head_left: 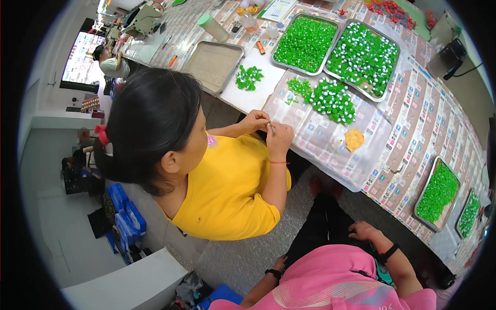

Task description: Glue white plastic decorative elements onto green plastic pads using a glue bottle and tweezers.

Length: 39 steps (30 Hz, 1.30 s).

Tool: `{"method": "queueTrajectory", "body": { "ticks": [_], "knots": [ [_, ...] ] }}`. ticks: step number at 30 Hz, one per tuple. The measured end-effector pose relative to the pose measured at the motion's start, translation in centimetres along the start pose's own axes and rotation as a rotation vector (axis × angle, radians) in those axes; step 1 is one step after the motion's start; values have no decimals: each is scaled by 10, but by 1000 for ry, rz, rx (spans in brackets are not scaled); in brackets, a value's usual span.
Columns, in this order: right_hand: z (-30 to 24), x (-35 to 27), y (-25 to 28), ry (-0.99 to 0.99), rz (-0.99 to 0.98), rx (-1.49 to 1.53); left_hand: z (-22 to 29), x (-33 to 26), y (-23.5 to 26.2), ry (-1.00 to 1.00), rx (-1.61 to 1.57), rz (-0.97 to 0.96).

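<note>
My right hand [363, 230] rests on my dark trousers over the thigh, its fingers loosely spread and holding nothing. Beside my other thigh is my left hand [279, 264], its fingers mostly hidden. Both are away from the table. To my left, a co-worker in a yellow top holds a small thing, too small to name, between the fingers of both hands [271, 127] at the table edge. Before that person lie a heap of green pieces with white parts [333, 101], a few loose green pieces [298, 88] and a crumpled yellow-orange lump [354, 140].
Metal trays of green pieces [305, 44] and green-and-white pieces [363, 57] stand at the back. Another tray [214, 67] shows its brownish bottom. More green trays [438, 195] sit at right, near a dark jug [447, 59]. Blue bins [126, 217] are on the floor at left.
</note>
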State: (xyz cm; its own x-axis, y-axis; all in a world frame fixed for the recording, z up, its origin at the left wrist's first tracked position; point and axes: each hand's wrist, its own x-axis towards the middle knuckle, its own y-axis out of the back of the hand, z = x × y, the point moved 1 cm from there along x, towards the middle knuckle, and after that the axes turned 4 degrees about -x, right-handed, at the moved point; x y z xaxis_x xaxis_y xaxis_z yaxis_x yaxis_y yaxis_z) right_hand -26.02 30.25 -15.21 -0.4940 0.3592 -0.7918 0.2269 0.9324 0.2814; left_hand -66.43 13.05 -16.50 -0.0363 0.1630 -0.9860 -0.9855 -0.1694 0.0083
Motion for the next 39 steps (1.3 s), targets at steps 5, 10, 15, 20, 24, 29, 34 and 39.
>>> {"method": "queueTrajectory", "body": {
  "ticks": [5,10,15,20,24,29,34,39],
  "knots": [
    [1,0,3,47,48,-29,14,2,-1,-33,-32,-29],
    [1,-1,9,31,57,-25,17,10,-2,-85,37,-20],
    [1,-7,13,14,65,-16,19,6,-8,-34,-14,16],
    [5,-7,13,30,61,-70,18,-5,-19,-61,-51,11],
    [4,-7,16,55,64,-60,14,-10,-25,-23,-178,6],
    [5,-8,17,56,50,-88,3,-9,-29,-82,-135,40],
    [6,-10,16,87,74,-84,-18,0,-28,-86,-209,58],
    [7,-13,13,111,81,-100,-33,5,-26,-49,-240,84]
  ]
}}
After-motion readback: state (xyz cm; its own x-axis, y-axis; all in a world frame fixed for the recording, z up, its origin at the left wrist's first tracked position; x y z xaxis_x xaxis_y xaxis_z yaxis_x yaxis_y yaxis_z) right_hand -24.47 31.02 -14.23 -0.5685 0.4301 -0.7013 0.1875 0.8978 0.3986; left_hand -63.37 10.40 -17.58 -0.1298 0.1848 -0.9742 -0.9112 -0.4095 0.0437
